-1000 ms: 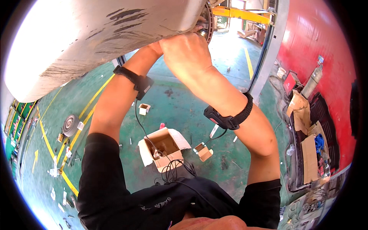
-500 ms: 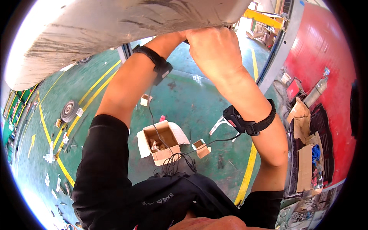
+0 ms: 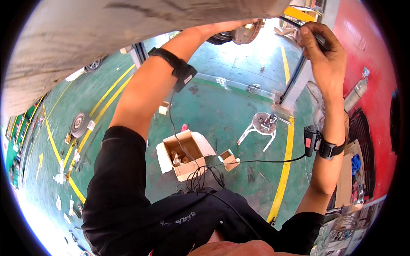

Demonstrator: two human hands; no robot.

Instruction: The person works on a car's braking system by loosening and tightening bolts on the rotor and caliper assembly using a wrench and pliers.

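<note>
Overhead, a pale, scuffed vehicle panel point(image 3: 141, 30) fills the upper left. My left hand point(image 3: 230, 25) reaches up along its lower edge, next to a round, rusty metal part point(image 3: 248, 35) and a black ribbed rubber piece point(image 3: 220, 39). One finger looks stretched out; the panel's edge hides the rest. Off to the right, my right hand point(image 3: 325, 57) is closed around a dark, bar-shaped tool with a black handle point(image 3: 322, 44). Its thin shaft slants up leftward toward the panel, and the far end is hard to make out.
An opened cardboard box point(image 3: 188, 170) and a small carton point(image 3: 229, 159) lie on the green floor. A white stool point(image 3: 261, 126) bears metal tools. Behind it rises a grey lift post point(image 3: 294, 85). A wheel point(image 3: 79, 123) lies at left. Black cables point(image 3: 203, 176) hang from my wrist straps.
My right hand has swung right and away from the left hand, with the dark tool now showing in it. The round metal part and the stool have come into sight.
</note>
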